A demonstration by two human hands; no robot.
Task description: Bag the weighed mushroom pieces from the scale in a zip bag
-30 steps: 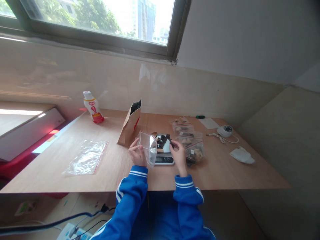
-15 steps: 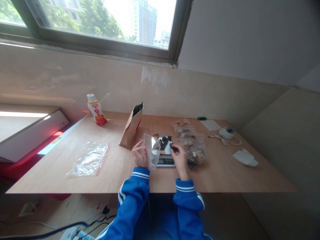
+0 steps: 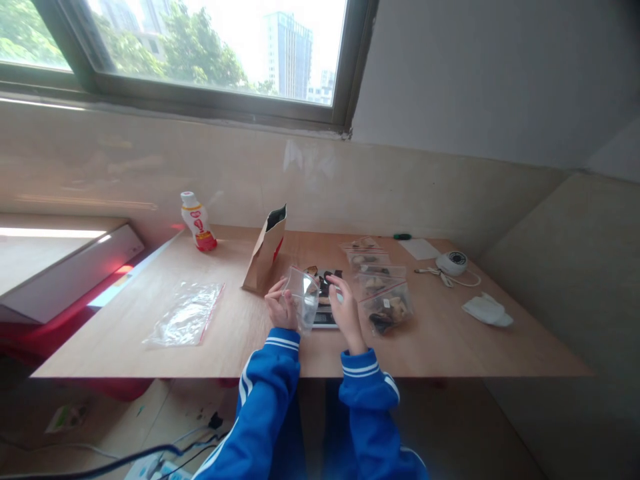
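My left hand (image 3: 279, 310) is closed on an open clear zip bag (image 3: 303, 299), held upright just left of a small kitchen scale (image 3: 325, 318). Dark dried pieces (image 3: 327, 278) lie on the scale's platform. My right hand (image 3: 343, 308) is over the scale, its fingers pinched on a small dark piece close to the mouth of the bag. Both sleeves are blue with white stripes.
A brown paper pouch (image 3: 265, 252) stands open behind the scale. Several filled zip bags (image 3: 384, 301) lie to the right. A flat pile of empty bags (image 3: 185, 315) lies to the left, a drink bottle (image 3: 199, 221) at the back, a white device with cable (image 3: 451, 263) and a tissue (image 3: 487, 310) on the right.
My right hand has moved left from the scale's right side toward the bag's mouth. The view has shifted slightly; the left hand still holds the bag.
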